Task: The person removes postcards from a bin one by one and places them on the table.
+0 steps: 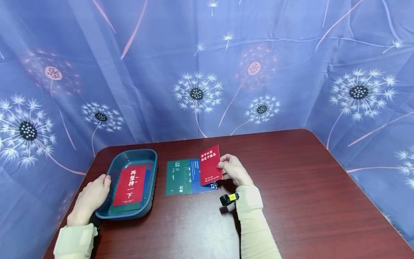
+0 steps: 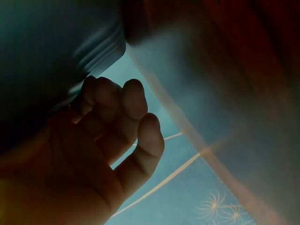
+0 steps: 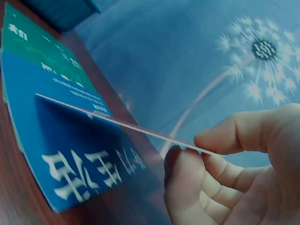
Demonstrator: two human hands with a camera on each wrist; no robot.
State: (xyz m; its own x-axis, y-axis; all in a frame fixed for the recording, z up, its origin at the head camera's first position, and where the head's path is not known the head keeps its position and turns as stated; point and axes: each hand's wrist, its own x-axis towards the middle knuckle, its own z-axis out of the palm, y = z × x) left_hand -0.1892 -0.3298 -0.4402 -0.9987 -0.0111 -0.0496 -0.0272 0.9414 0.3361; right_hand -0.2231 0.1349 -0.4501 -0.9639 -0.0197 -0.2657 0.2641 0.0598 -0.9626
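Red card (image 1: 209, 165) with white lettering is up off the table (image 1: 323, 201), held aslant in from the middle of the far edge. Behind it all, a blue curtain (image 1: 161, 54) printed with dandelions runs along the far side and round both ends. Below it spreads the table, dark red-brown, its far corners rounded. Close to the far left corner, beside the left edge, sits a dark blue tray (image 1: 132, 155). The person's left hand (image 1: 92, 194) grips the tray's left rim, fingers bent along the outer wall, in deep shadow as seen from that wrist. The right hand (image 1: 234, 169) pinches the red card by its right edge, between thumb and fingers. Inside the tray lies a stack of cards (image 1: 126, 187), red on top, with blue and green showing beneath. Just right of the tray, a green card (image 1: 178, 178) and a blue card (image 1: 195, 180) lie flat side by side; the held one slants over the blue and hides part of it, though I can't tell if they touch. Smallest, a black device (image 1: 224, 200) with a yellow label sits by the right wrist.
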